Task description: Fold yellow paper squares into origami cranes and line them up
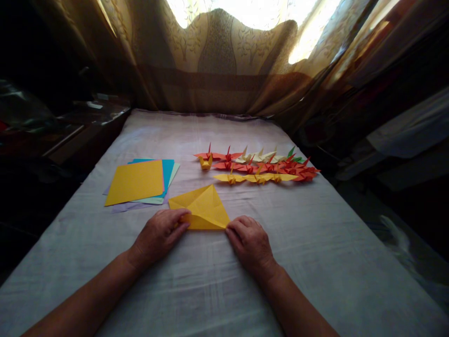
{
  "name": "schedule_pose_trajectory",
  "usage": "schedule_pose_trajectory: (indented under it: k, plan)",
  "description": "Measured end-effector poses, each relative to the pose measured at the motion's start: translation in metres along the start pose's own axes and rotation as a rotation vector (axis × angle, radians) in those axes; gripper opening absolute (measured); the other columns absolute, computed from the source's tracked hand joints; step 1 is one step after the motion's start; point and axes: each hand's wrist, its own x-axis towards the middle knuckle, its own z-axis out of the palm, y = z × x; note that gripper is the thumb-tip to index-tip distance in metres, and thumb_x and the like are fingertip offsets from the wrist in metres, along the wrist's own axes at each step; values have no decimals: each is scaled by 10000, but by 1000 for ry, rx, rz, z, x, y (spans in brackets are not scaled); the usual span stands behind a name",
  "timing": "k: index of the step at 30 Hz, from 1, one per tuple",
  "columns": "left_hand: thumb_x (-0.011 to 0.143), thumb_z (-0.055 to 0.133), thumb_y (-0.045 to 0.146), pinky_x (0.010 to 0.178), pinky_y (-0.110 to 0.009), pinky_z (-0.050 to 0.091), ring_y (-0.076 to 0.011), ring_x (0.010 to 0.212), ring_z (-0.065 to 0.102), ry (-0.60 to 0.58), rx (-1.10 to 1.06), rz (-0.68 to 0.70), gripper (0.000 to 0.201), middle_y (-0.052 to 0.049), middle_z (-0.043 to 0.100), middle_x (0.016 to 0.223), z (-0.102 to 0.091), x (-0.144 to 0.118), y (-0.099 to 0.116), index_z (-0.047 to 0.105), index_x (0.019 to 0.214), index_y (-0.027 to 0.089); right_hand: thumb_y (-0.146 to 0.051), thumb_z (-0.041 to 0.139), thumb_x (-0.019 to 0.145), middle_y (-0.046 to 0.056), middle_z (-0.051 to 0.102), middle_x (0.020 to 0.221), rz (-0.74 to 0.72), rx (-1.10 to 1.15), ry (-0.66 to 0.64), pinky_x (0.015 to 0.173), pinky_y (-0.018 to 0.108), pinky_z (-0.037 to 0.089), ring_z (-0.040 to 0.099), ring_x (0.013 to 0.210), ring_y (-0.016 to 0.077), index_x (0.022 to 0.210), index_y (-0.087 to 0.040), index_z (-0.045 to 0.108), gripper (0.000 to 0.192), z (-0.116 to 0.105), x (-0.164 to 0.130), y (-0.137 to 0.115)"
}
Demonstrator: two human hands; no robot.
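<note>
A yellow sheet of origami paper [205,206] with crease lines lies on the cloth in front of me, its near edge folded up. My left hand [162,232] pinches the paper's near left part between thumb and fingers. At the right corner, my right hand [250,241] is closed on the tip of the sheet. Fingertips cover parts of the near edge on both sides. Just beyond the left hand rests a stack of coloured paper squares [135,182], yellow on top, with blue, pale green and lilac edges showing below.
Rows of folded paper cranes [259,168] in red, yellow, cream and green stand at the back right. One small yellow folded piece [205,163] sits at their left end. A white cloth [210,285] covers the table. Patterned curtains [217,51] hang behind it.
</note>
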Motion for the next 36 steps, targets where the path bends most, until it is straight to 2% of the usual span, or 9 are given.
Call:
schedule_pose_trajectory:
  k: [2, 4, 6, 8, 10, 14, 17, 24, 36]
  plan:
    - [965, 503, 343, 771, -314, 561, -185, 798, 680, 36, 14, -25, 358, -26, 711, 921, 4, -2, -1, 544, 1301, 227, -234, 573, 934, 33, 639, 823, 34, 15, -3, 750, 282, 390, 580, 809, 183, 816, -208, 638, 137, 1, 1, -1]
    - [973, 496, 321, 792, -324, 564, -190, 832, 675, 59, 40, -10, 423, -31, 698, 947, 7, -3, -3, 478, 1386, 232, -236, 570, 929, 31, 635, 809, 57, 9, -5, 739, 281, 384, 578, 791, 179, 796, -207, 632, 149, 1, 3, -3]
    - [980, 485, 291, 856, -359, 556, -214, 946, 660, 94, 93, 48, 371, -64, 684, 1052, 9, -2, -4, 535, 1343, 235, -237, 563, 927, 26, 628, 792, 75, -17, 0, 724, 281, 375, 572, 772, 176, 778, -208, 623, 163, 2, 5, -5]
    - [986, 471, 263, 931, -411, 529, -249, 1080, 620, 121, 170, 136, 275, -89, 654, 1187, 10, -3, -4, 652, 1193, 248, -237, 555, 927, 22, 622, 775, 81, -57, 15, 709, 284, 365, 564, 755, 175, 759, -210, 611, 179, 3, 6, -7]
    - [990, 454, 219, 980, -451, 497, -266, 1148, 593, 129, 250, 216, 272, -73, 653, 1235, 11, -4, -2, 709, 1073, 266, -238, 550, 926, 21, 617, 764, 81, -90, 23, 700, 285, 356, 557, 741, 173, 742, -210, 599, 193, 5, 6, -7]
    - [985, 413, 135, 1060, -471, 444, -248, 1166, 606, 56, 293, 334, 352, -52, 716, 1175, 16, -8, 13, 682, 1181, 250, -238, 551, 926, 20, 612, 753, 79, -126, 19, 698, 289, 341, 551, 735, 175, 735, -210, 585, 197, 7, 7, -8]
    - [988, 447, 200, 1062, -443, 467, -238, 1152, 634, -12, 264, 379, 322, -73, 718, 1196, 21, -10, 25, 664, 1226, 199, -239, 552, 928, 21, 608, 748, 84, -138, 25, 702, 295, 335, 546, 738, 181, 736, -211, 581, 197, 6, 6, -9]
    - [994, 467, 305, 999, -453, 535, -283, 1159, 641, -59, 288, 392, 358, -111, 687, 1262, 24, -13, 32, 639, 1255, 129, -285, 565, 935, 15, 597, 732, 92, -83, 39, 700, 295, 333, 545, 734, 180, 728, -215, 577, 219, 6, 6, -9]
    - [990, 474, 317, 1019, -458, 517, -286, 1189, 619, -95, 221, 328, 386, -124, 677, 1269, 25, -15, 32, 600, 1320, 160, -288, 551, 933, 19, 595, 714, 81, -58, 64, 690, 300, 338, 539, 706, 178, 707, -219, 567, 237, 7, 6, -8]
